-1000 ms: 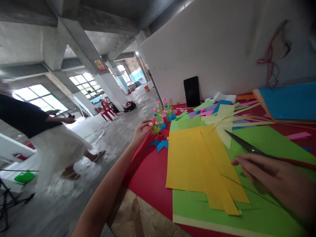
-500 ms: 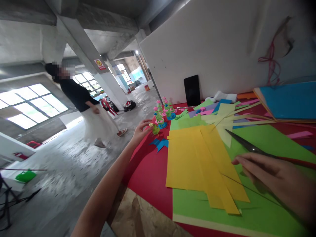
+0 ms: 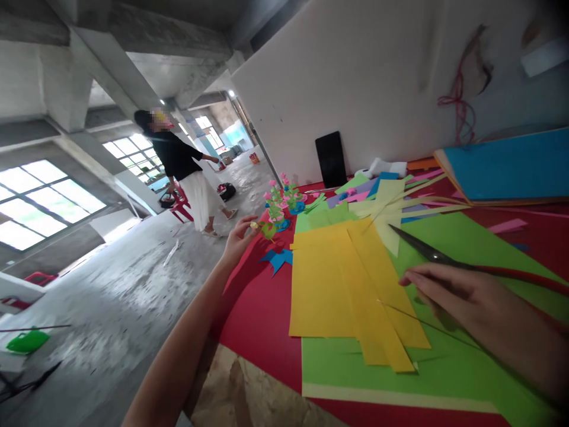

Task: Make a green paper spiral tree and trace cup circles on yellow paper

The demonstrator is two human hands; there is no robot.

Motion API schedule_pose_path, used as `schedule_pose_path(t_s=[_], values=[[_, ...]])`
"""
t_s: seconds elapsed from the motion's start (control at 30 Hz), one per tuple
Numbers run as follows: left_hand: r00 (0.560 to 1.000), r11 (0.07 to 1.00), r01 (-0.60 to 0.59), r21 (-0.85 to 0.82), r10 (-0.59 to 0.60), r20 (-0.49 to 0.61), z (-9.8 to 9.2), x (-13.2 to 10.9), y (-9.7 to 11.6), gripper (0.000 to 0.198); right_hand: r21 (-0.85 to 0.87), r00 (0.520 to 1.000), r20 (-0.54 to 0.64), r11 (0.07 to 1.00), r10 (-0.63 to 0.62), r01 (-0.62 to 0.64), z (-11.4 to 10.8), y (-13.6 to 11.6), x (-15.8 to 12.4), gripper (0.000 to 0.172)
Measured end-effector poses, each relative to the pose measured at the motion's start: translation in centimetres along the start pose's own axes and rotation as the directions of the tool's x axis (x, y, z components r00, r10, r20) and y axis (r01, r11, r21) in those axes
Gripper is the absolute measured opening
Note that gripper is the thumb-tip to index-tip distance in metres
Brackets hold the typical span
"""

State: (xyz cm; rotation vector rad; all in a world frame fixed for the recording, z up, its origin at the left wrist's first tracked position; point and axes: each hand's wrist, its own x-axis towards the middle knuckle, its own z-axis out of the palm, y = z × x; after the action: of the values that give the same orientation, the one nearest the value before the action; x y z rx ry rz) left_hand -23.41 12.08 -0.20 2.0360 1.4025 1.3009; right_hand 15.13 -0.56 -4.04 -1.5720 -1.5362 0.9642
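Observation:
My left hand (image 3: 240, 234) reaches out to the table's far left edge and pinches a small yellow and green paper flower (image 3: 265, 228). More paper flowers with pink blooms (image 3: 281, 201) stand just behind it. My right hand (image 3: 462, 302) lies over the green sheet (image 3: 453, 367) at the right, fingers closed on red-handled scissors (image 3: 438, 258) whose dark blades point toward the pale yellow strips. Yellow sheets (image 3: 342, 284) lie overlapped between my two hands.
A red cloth (image 3: 262, 320) covers the table. A blue paper scrap (image 3: 276, 258) lies near the flowers. A stack of coloured sheets topped with blue (image 3: 507, 172) sits far right, a black tablet (image 3: 331, 159) leans on the white wall. A person in black top and white skirt (image 3: 186, 178) walks on the concrete floor.
The person on the floor has walked away, deeper into the hall. The view has shifted slightly; my hands keep their holds and places.

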Motion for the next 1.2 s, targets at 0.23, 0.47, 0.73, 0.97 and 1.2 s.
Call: schedule_pose_path(t_s=[0.23,0.47,0.73,0.97,1.2], values=[[0.999,0.999,0.040,0.021,-0.041,0.024,0.1,-0.2,0.1,0.022,0.114,0.995,0.104,0.993,0.014,-0.026,0.0,-1.1,-0.5,0.039],[0.998,0.995,0.065,-0.076,-0.066,-0.012,0.3,-0.3,0.7,0.022,0.148,0.994,0.105,0.989,-0.012,-0.003,-0.1,-1.8,-0.9,0.033],[0.985,0.900,0.085,-0.428,-0.141,-0.101,2.9,-0.3,5.7,0.028,0.166,0.993,0.118,0.986,-0.005,-0.014,-0.3,-1.9,-0.9,0.029],[0.967,0.762,0.244,-0.600,-0.236,0.093,7.1,-3.4,13.5,0.022,0.331,0.970,0.234,0.944,-0.071,-0.010,-0.7,-4.1,-1.9,0.033],[0.911,0.694,0.411,-0.592,-0.291,0.291,9.3,-5.7,17.2,0.014,0.289,0.934,0.306,0.953,-0.182,0.091,-0.6,-6.3,-3.4,0.025]])
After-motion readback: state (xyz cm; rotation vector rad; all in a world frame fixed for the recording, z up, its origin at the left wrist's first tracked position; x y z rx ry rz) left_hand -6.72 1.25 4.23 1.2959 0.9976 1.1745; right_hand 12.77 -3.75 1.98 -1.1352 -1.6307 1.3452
